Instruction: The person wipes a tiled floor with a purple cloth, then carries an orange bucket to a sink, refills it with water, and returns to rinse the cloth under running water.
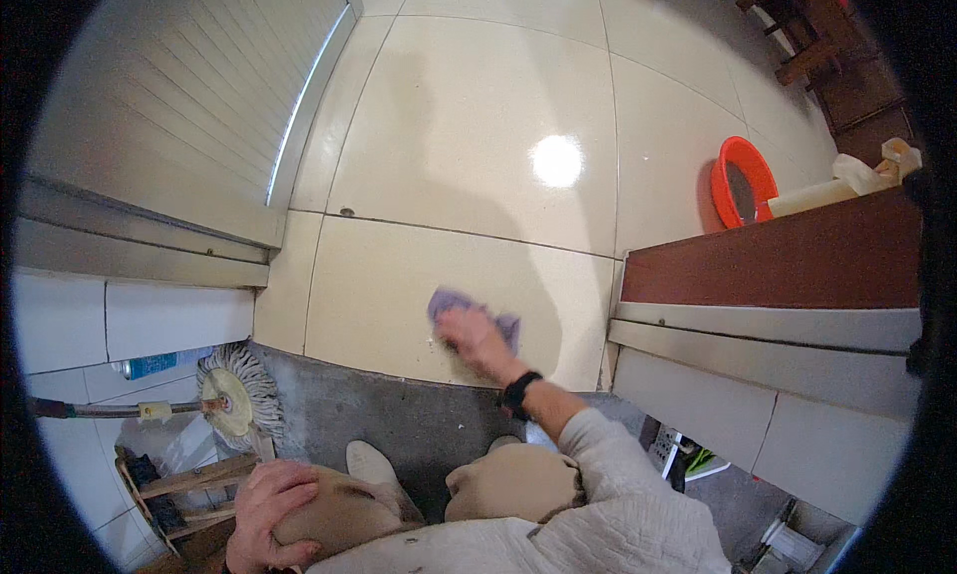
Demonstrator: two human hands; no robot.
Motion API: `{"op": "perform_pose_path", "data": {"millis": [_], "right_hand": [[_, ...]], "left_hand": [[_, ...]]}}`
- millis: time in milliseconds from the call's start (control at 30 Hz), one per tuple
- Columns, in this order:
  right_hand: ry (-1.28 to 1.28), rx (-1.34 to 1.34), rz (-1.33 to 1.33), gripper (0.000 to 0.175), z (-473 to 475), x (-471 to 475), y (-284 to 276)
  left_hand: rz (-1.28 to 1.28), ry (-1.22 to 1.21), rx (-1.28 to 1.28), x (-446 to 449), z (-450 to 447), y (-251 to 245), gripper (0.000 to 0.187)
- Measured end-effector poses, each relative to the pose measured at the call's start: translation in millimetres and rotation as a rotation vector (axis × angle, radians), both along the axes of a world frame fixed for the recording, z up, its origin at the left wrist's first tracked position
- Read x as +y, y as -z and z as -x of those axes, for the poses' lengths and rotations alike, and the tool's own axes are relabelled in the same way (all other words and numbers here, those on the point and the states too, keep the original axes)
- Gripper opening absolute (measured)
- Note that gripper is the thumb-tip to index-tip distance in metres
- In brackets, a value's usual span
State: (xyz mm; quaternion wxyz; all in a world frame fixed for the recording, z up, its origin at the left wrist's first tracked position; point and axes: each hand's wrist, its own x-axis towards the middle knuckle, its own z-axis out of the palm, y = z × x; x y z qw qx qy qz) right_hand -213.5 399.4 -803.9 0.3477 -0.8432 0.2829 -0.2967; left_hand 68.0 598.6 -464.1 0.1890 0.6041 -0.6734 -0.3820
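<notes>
A purple cloth (451,302) is pressed against the cream floor tile (374,290) under my right hand (478,338), just in front of the tile's front edge. That hand is slightly blurred, and its fingers are bunched over the cloth, so part of the cloth is hidden. On the same wrist sits a black band (518,396). My left hand (273,510) lies on my left knee (329,499) with nothing in it, its fingers somewhat spread over the trouser fabric.
A string mop (238,398) leans at the left beside a blue-green can (149,366) and a wooden frame (198,480). Door panels (187,110) rise at the left. To the right are a brown panel (777,263) and an orange-red basin (751,166). Grey concrete (321,409) lies below the tile edge.
</notes>
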Motion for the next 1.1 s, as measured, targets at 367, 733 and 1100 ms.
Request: {"op": "perform_pose_path", "data": {"millis": [367,733,1100], "right_hand": [[0.530,0.013,-0.178,0.038,140.7,-46.0,-40.3],[-0.023,-0.173,-0.630,0.035,81.8,95.4,-68.6],[0.175,-0.407,-1.087,0.021,158.6,52.6,-149.4]], "left_hand": [[0.109,-0.062,-0.010,18.9,17.3,-6.9,0.062],[0.149,0.004,-0.018,18.3,19.3,-7.6,0.057],[0.190,-0.052,0.001,30.2,13.8,-10.4,0.058]]}}
